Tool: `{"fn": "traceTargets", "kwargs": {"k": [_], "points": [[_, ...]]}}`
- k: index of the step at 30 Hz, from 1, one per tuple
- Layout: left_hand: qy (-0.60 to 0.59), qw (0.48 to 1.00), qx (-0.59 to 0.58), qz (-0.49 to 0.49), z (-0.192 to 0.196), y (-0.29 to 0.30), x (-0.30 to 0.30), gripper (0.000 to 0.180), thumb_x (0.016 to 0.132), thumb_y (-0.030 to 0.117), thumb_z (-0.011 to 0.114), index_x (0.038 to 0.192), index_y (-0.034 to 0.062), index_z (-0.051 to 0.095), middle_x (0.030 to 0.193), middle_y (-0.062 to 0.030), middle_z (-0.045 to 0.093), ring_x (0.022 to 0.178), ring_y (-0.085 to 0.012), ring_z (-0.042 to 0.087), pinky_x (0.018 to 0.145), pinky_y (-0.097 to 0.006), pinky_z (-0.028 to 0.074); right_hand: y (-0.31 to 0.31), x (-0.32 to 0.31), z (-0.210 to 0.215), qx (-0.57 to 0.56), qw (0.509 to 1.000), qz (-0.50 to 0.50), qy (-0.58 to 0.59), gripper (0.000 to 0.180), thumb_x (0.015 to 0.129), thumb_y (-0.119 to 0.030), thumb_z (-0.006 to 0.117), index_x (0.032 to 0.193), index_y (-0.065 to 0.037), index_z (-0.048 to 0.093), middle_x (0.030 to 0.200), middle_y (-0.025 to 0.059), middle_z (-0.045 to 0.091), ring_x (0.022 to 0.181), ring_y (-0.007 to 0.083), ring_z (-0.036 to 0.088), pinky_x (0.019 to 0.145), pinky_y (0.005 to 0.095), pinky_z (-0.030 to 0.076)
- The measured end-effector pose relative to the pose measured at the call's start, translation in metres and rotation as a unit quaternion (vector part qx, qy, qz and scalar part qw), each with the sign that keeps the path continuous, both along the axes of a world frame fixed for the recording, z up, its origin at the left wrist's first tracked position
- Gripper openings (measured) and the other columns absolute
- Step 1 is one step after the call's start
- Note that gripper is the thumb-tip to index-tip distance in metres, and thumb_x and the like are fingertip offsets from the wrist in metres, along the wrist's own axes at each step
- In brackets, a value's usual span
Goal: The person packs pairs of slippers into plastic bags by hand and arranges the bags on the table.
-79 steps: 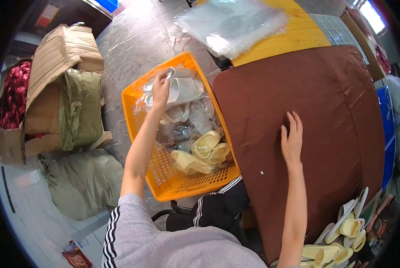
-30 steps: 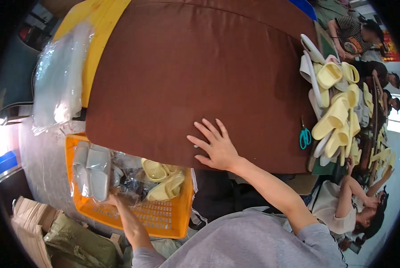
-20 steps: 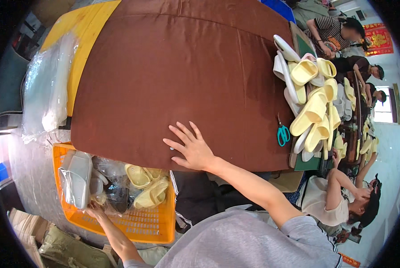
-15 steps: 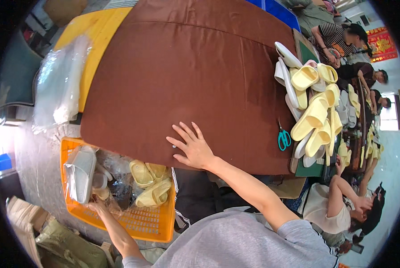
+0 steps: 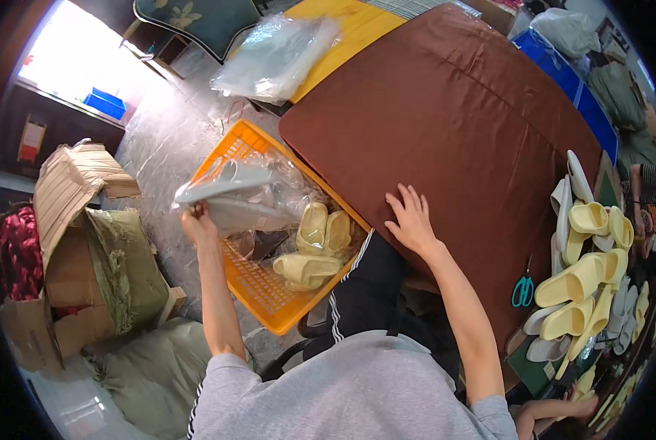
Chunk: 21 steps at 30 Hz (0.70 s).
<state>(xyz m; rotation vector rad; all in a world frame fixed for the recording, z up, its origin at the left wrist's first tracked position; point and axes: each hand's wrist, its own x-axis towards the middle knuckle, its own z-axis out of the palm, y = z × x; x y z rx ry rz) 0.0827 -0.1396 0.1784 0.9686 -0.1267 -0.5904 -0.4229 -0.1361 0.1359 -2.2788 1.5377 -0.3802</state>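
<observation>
My left hand [image 5: 198,224] is closed on the near end of a pair of grey slippers [image 5: 232,192] in a clear plastic bag, over the orange basket [image 5: 265,314]. The slippers are tilted on their side. Beside them in the basket lie bagged yellow slippers [image 5: 312,229] and crumpled clear plastic. On the brown-covered table [image 5: 430,125], my right hand [image 5: 413,224] rests near the edge with its fingers spread, holding nothing.
Yellow and white slippers [image 5: 573,286] are heaped at the table's right side, beside teal-handled scissors [image 5: 523,290]. Clear plastic bags [image 5: 276,59] lie on a yellow surface beyond the basket. An open cardboard box [image 5: 78,279] and a sack [image 5: 152,381] stand at the left.
The view has swung left. My left hand has lifted and tipped the bagged grey slippers in the basket. My right hand stays spread on the table.
</observation>
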Motion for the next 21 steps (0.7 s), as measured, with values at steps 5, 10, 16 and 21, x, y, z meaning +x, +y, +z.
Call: {"fn": "traceTargets", "kwargs": {"k": [5, 10, 16, 21], "points": [[-0.059, 0.992, -0.085, -0.071, 0.091, -0.017, -0.083, 0.017, 0.089, -0.003, 0.043, 0.092, 0.0003, 0.059, 0.081, -0.0065, 0.055, 0.068, -0.0157, 0.047, 0.081, -0.036, 0.054, 0.045, -0.003, 0.132, 0.078, 0.970, 0.227, -0.036, 0.041, 0.082, -0.022, 0.068, 0.119, -0.006, 0.057, 0.118, 0.0145, 0.059, 0.117, 0.0319, 0.054, 0.102, 0.0449, 0.039], [-0.113, 0.966, -0.164, -0.167, 0.207, -0.044, -0.195, 0.016, 0.097, 0.006, 0.047, 0.084, 0.0046, 0.057, 0.075, -0.0011, 0.048, 0.068, -0.0143, 0.042, 0.089, -0.037, 0.050, 0.108, -0.001, 0.280, -0.041, 0.943, 0.322, 0.067, 0.040, 0.086, -0.022, 0.060, 0.121, -0.003, 0.058, 0.121, 0.0134, 0.058, 0.120, 0.0291, 0.051, 0.106, 0.0479, 0.034], [-0.003, 0.839, -0.356, -0.412, 0.275, -0.097, -0.278, 0.017, 0.084, -0.003, 0.045, 0.068, 0.0022, 0.046, 0.071, -0.0113, 0.050, 0.069, -0.0216, 0.047, 0.089, -0.043, 0.050, 0.152, 0.005, 0.366, -0.147, 0.860, 0.292, 0.392, 0.046, 0.088, -0.025, 0.051, 0.124, 0.002, 0.061, 0.126, 0.0183, 0.058, 0.120, 0.0329, 0.053, 0.106, 0.0562, 0.036], [0.064, 0.874, -0.293, -0.383, 0.215, -0.101, -0.390, 0.017, 0.091, 0.003, 0.047, 0.075, 0.0003, 0.053, 0.080, -0.0116, 0.058, 0.076, -0.0227, 0.054, 0.092, -0.045, 0.050, 0.169, -0.009, 0.383, 0.053, 0.895, 0.254, 0.364, 0.045, 0.090, -0.026, 0.050, 0.124, 0.001, 0.061, 0.120, 0.0176, 0.062, 0.112, 0.0316, 0.058, 0.096, 0.0583, 0.044]]}}
